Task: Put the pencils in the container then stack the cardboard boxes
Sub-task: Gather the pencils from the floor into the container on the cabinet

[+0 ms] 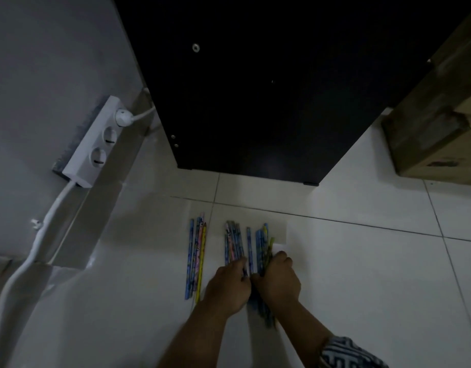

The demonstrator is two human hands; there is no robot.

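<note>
Several patterned pencils lie on the white tiled floor. A loose group of pencils (195, 258) rests to the left, untouched. A middle bunch of pencils (233, 241) runs under my left hand (229, 285), whose fingers are closed over their lower ends. My right hand (278, 280) is closed around another bunch of pencils (262, 244), including a greenish one. Both hands touch side by side. A cardboard box (436, 134) stands at the right edge. No pencil container can be made out.
A black cabinet (255, 88) stands on the floor just beyond the pencils. A white power strip (93, 143) with a plugged-in cable hangs on the grey wall at left. A small white object (280, 247) lies beside my right hand.
</note>
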